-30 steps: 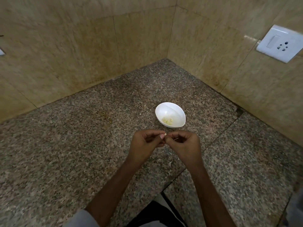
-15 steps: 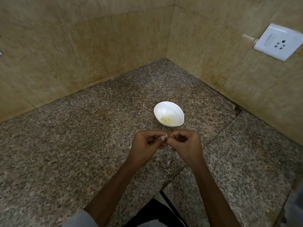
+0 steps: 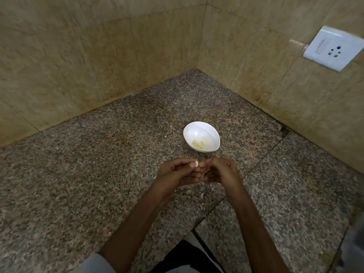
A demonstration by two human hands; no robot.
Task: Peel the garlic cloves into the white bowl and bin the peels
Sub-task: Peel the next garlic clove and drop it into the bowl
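Peeling is under way, I judge. The left hand (image 3: 177, 174), fingers curled, pinches a pale garlic clove (image 3: 196, 164) against its thumb tip. The white bowl (image 3: 197, 129), at twelve o'clock from the hands, holds peeled cloves (image 3: 198, 144); once bare, this one needs dropping there. The right hand (image 3: 222, 171), also curled, nips the clove's other end, probably its skin.
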